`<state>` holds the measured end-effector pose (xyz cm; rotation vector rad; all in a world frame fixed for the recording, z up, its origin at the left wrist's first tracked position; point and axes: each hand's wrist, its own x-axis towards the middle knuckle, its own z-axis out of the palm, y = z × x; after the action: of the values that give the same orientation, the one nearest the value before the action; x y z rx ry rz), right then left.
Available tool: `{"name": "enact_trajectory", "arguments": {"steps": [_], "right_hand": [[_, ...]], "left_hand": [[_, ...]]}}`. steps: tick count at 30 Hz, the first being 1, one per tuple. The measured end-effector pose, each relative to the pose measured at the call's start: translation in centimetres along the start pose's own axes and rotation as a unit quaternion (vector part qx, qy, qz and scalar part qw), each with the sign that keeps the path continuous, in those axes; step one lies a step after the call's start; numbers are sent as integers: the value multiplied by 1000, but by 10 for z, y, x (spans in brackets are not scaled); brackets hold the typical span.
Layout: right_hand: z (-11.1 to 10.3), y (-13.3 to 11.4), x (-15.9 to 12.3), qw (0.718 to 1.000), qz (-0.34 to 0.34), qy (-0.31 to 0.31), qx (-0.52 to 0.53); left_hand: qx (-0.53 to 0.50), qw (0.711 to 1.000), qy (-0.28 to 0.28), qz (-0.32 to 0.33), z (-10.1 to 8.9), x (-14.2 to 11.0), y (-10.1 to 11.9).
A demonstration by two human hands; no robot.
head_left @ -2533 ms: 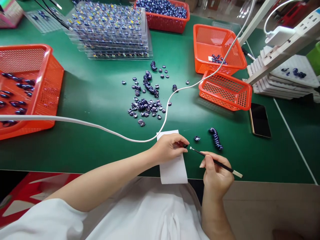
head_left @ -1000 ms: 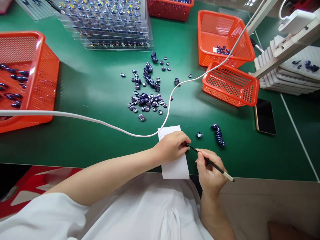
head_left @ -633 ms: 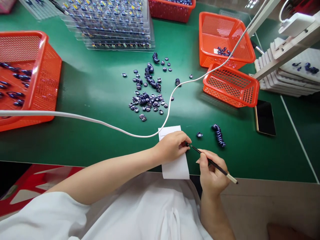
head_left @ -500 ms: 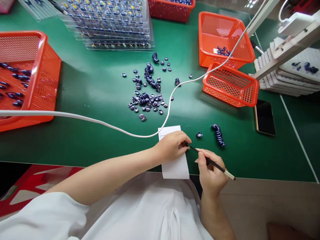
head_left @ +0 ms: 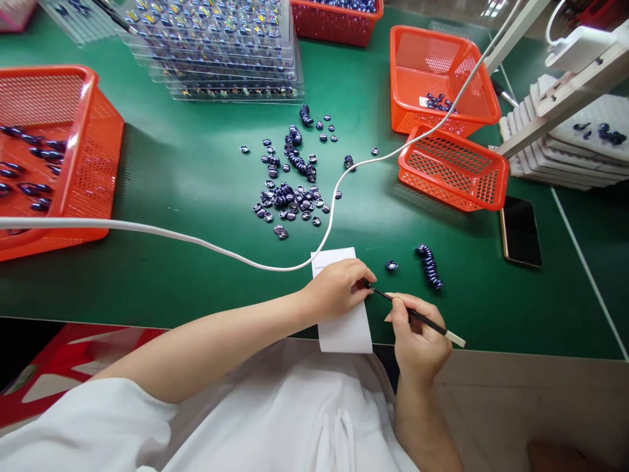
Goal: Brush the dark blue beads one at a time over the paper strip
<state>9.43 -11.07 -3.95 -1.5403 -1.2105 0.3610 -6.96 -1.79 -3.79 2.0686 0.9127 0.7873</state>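
My left hand (head_left: 339, 288) rests over a white paper strip (head_left: 346, 335) at the table's near edge. Its thumb and fingers pinch a small dark bead (head_left: 367, 284), mostly hidden by the fingertips. My right hand (head_left: 420, 337) grips a thin paintbrush (head_left: 427, 321) with a black handle and a pale end. The brush tip reaches the bead from the right. A single dark shiny bead (head_left: 392, 265) lies beyond the right hand, near a curved row of beads (head_left: 430, 267). A loose pile of the same beads (head_left: 289, 196) spreads farther out.
A white cable (head_left: 216, 249) crosses the green table (head_left: 196, 183). Orange baskets (head_left: 105, 157) stand at the left and back right, beside a smaller orange basket (head_left: 457, 167). Clear trays of beads (head_left: 236, 92) are stacked at the back. A phone (head_left: 521, 233) lies right.
My right hand has shifted slightly to the right with the paintbrush. My left hand keeps its pinch in nearly the same place.
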Motion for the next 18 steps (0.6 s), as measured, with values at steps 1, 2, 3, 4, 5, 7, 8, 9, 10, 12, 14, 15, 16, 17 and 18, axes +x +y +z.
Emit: {"name": "enact_trajectory", "arguments": {"steps": [1, 2, 3, 4, 5, 7, 8, 9, 10, 12, 14, 15, 16, 17, 18], "right_hand": [[0, 0, 0, 1000, 3, 1, -2], [0, 0, 0, 1000, 2, 0, -7], [0, 0, 0, 1000, -1, -1, -13], [1, 0, 0, 1000, -6, -1, -19], [1, 1, 0, 1000, -11, -1, -24], [2, 2, -1, 999, -22, 4, -30], [2, 2, -1, 999, -23, 8, -29], [2, 2, -1, 999, -22, 12, -23], [2, 2, -1, 1000, -18, 16, -10], [2, 2, -1, 999, -4, 25, 31], [2, 1, 0, 996, 11, 41, 75], [2, 0, 0, 994, 18, 52, 90], [2, 0, 0, 993, 27, 62, 101], [2, -1, 1, 991, 36, 70, 109], [2, -1, 1, 989, 42, 77, 115]], "left_hand": [[-1, 1000, -1, -2, 0, 0, 0], [-1, 1000, -1, -3, -1, 0, 0], [-1, 1000, -2, -5, -1, 0, 1], [-2, 1000, -2, -6, -2, 0, 1], [-2, 1000, -3, -7, -2, 0, 1], [-4, 1000, -6, -11, -1, 0, 2], [-7, 1000, -7, -13, 0, 1, 2], [-10, 1000, -6, -16, 1, 1, 3], [-15, 1000, -4, -19, 1, 1, 3], [-22, 999, 8, -25, -2, 3, 2], [-12, 999, 37, -34, -13, 7, -1], [6, 997, 58, -42, -21, 8, -3], [34, 995, 83, -51, -30, 10, -6], [73, 989, 110, -62, -41, 12, -10], [122, 981, 134, -69, -50, 13, -13]]}}
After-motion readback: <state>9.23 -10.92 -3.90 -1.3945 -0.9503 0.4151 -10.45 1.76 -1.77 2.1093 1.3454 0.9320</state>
